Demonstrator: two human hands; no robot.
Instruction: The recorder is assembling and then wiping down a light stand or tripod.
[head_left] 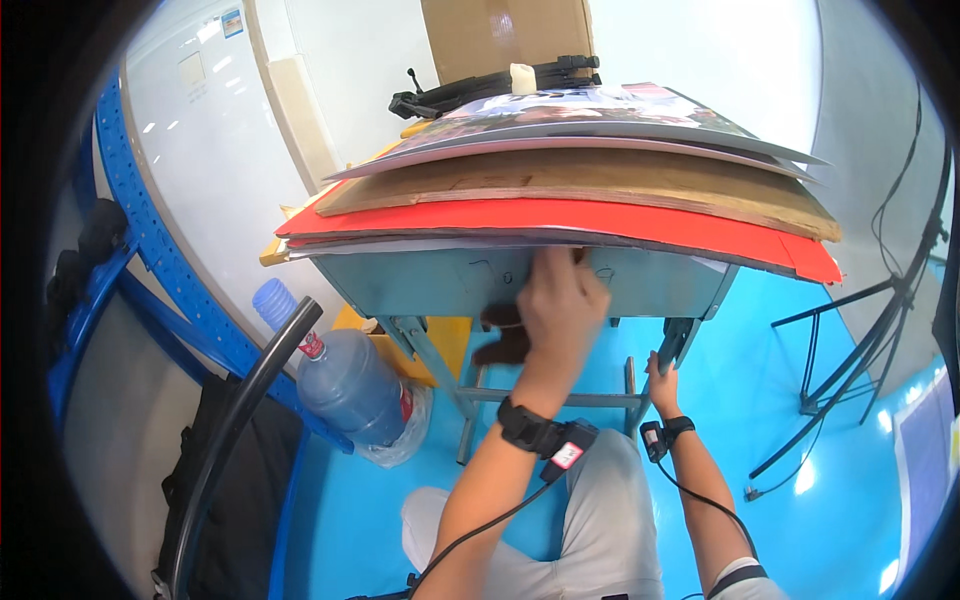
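A blue-grey metal desk (440,283) stands before me, with a thick stack of boards on its top. My left hand (562,305) is raised against the desk's front panel, its fingertips at the lower edge of the stack. Motion blurs its fingers, and their tips are partly hidden, so their grip is unclear. Lower down, my right hand (661,386) is closed round the desk's right leg (679,340). The stack includes a red board (560,216), a brown wooden board (570,176) and printed sheets (600,115) on top.
A folded black tripod (480,92) lies behind the stack, before a cardboard box (508,38). At left are a large blue water bottle (352,385), a curved black tube (245,410) and a blue shelf frame (160,240). A black stand (860,345) with spread legs stands at right.
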